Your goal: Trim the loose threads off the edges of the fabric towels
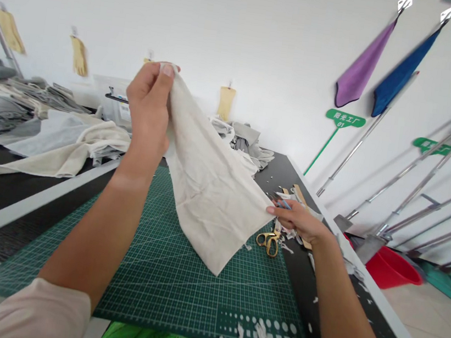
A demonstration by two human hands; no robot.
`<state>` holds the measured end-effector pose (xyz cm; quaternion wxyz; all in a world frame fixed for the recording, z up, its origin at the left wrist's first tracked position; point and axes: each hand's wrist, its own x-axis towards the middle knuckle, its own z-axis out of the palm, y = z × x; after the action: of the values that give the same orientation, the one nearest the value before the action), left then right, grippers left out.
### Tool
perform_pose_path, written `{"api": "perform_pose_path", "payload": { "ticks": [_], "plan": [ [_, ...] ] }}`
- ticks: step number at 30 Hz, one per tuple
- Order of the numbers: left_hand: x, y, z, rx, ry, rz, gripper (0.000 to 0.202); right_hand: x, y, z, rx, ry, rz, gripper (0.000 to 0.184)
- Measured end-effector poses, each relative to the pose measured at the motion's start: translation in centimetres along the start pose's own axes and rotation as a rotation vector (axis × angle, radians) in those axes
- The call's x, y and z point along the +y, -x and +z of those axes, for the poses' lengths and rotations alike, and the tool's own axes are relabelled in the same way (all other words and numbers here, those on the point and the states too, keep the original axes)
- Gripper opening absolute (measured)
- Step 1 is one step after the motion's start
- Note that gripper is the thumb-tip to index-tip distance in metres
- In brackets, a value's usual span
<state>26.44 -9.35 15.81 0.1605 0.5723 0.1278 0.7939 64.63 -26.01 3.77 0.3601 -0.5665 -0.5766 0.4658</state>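
Observation:
An off-white cloth [211, 184] hangs slanted in the air over a green cutting mat [175, 295], its lowest corner near the mat. My left hand [152, 93], raised at the upper left, pinches the cloth's top corner between thumb and fingers. Lower down on the right, my right hand [297, 221] grips another corner. A small blue-handled tool, which looks like thread snips [283, 203], is also in that hand, partly hidden by the fingers. Gold-handled scissors [269, 242] lie just below my right hand, at the mat's right edge.
Piles of grey and white cloths [63, 136] lie on the left, with another heap [249, 144] behind the mat. Scraps [262, 337] litter the mat's front and the table's right side. A red bucket [393, 267] and long-handled tools stand right of the table.

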Motion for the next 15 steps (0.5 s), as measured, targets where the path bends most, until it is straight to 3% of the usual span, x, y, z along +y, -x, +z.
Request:
{"api": "perform_pose_path", "payload": {
  "ticks": [3, 7, 15],
  "plan": [
    [1.6, -0.8, -1.3, -0.047, -0.062, 0.019, 0.061, -0.4, 0.4, -1.1, 0.138, -0.081, -0.025, 0.049],
    [3.8, -1.2, -2.6, -0.068, -0.027, 0.031, 0.039, -1.6, 0.9, -1.5, 0.303, -0.207, -0.168, 0.049],
    [8.3, -1.6, -4.9, -0.215, -0.074, -0.087, 0.03, -5.5, 2.3, 0.1, 0.414, -0.323, -0.429, 0.05]
  ]
}}
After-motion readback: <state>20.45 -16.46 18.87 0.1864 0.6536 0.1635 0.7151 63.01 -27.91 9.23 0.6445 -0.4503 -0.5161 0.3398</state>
